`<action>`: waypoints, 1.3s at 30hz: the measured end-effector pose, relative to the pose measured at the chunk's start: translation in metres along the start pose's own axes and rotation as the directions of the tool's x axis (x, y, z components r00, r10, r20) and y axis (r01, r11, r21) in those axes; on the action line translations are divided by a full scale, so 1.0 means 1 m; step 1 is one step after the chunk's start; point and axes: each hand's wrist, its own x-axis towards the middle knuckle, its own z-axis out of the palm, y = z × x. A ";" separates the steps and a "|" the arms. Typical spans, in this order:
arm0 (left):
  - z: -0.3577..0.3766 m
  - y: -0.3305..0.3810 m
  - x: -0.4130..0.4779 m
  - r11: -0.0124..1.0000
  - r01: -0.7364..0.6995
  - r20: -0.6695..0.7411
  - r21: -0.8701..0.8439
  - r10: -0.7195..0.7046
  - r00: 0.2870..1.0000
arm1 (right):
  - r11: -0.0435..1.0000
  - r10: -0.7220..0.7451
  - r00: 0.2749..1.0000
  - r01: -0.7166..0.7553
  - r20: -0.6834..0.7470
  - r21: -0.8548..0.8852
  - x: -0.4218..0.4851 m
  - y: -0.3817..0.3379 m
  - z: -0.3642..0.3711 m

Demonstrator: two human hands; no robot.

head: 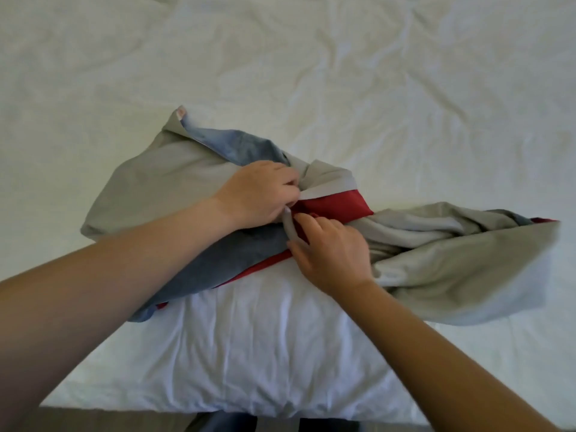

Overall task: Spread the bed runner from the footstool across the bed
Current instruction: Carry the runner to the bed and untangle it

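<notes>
Where the bed runner [174,182] lies bunched on the white bed [374,73] — grey, blue and red — its middle is gripped by both hands. A grey edge is pinched by the curled fingers of the left hand [258,193], and a grey fold just below it is held by the right hand [330,254]. The near side is draped over what seems to be a white pillow [265,353].

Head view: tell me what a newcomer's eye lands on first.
The crumpled grey, blue and red cloth bed runner lies bunched in the middle of the wrinkled white bed sheet. At its centre the left hand and right hand both pinch its grey edge.
</notes>
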 end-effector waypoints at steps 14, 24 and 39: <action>0.047 0.052 0.119 0.997 -0.069 0.376 0.036 0.050 0.925 | 0.925 0.233 0.955 -0.161 0.181 -0.344 -0.016 0.151 -0.021; 0.041 0.036 0.131 0.997 0.022 0.263 0.081 -0.042 0.964 | 0.861 0.172 0.967 -0.055 0.189 -0.505 0.004 0.205 -0.063; 0.038 0.015 0.105 0.993 0.104 0.175 0.048 -0.111 0.978 | 0.773 0.542 0.830 -0.428 0.135 -0.468 -0.035 0.284 -0.109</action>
